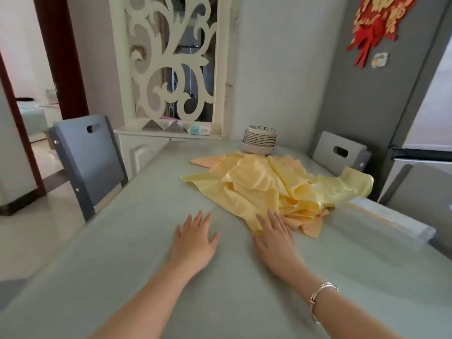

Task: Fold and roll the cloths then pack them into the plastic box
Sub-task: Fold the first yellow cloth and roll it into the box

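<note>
Satiny yellow cloths (274,187) lie in a loose heap just beyond my right hand (276,237), a few orange ones underneath at the edges. Right hand is flat, fingers spread, fingertips (271,216) on the nearest yellow corner. Left hand (195,241) is flat and spread on the bare table (122,253), beside the right, holding nothing. Plastic box (391,216) looks to be the clear thing to the right of my right hand, blurred, hard to confirm. Bowl stack (259,140) sits beyond the heap. My read: fabric is light, limp and slippery, so it will slide and won't hold a crease well. Best to pinch one cloth by two corners, starting at the near corner, and lift it clear of the pile before flattening.
</note>
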Motion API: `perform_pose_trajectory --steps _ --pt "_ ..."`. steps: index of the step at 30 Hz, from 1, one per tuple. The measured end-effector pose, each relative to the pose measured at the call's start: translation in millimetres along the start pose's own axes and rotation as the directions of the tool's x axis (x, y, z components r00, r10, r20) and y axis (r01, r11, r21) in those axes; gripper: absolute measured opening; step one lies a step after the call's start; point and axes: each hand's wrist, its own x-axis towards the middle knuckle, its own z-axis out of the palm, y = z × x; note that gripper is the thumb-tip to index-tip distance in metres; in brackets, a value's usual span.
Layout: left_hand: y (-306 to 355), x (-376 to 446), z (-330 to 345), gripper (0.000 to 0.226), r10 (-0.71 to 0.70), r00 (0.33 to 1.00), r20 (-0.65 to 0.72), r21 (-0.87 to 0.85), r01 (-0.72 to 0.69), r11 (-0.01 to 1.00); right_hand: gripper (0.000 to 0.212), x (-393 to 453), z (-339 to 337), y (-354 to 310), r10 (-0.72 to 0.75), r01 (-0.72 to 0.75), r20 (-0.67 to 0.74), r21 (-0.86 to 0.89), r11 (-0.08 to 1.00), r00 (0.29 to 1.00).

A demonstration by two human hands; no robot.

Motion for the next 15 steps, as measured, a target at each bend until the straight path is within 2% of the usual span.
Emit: perform_pose_trajectory --steps 5,9,11,15 --pt "-17 38 13 0.059 -0.092 0.995 -0.045 0.011 0.093 0.996 0.063 45 19 -4 0.046 -0.047 -0.052 -0.018 0.999 0.998" --pt "-20 47 19 0.060 -0.074 0.993 -0.093 0.014 0.076 0.997 0.040 55 24 3 0.026 -0.027 -0.060 -0.004 1.000 0.998" --pt "-23 47 19 0.061 -0.057 0.990 -0.126 -0.059 0.050 0.997 0.035 54 24 3 -0.018 0.020 -0.081 0.034 0.999 0.997" --pt "-21 43 15 0.065 0.003 0.966 -0.258 -0.292 -0.081 0.953 0.016 47 18 -7 -0.051 0.081 -0.123 0.253 0.964 0.991"
